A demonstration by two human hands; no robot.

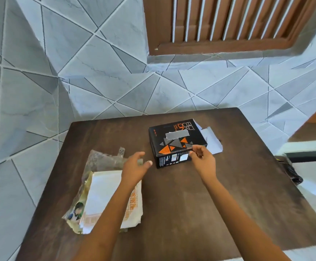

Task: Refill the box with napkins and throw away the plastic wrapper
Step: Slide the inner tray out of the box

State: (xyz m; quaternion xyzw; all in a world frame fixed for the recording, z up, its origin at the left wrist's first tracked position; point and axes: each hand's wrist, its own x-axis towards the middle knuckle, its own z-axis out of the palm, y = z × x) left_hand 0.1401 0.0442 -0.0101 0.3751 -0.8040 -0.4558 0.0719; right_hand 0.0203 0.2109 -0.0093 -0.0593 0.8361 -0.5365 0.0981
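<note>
Under the left forearm, the napkins [104, 196] are lying in their plastic wrapper [100, 161] on the table [200, 213]. The left hand [134, 169] is hovering spread and empty. The right hand [203, 159], fingers loosely apart, is touching the box [176, 142] at its near corner.

Open hands [134, 167] hover between napkins [104, 196] and box [176, 143].
</note>
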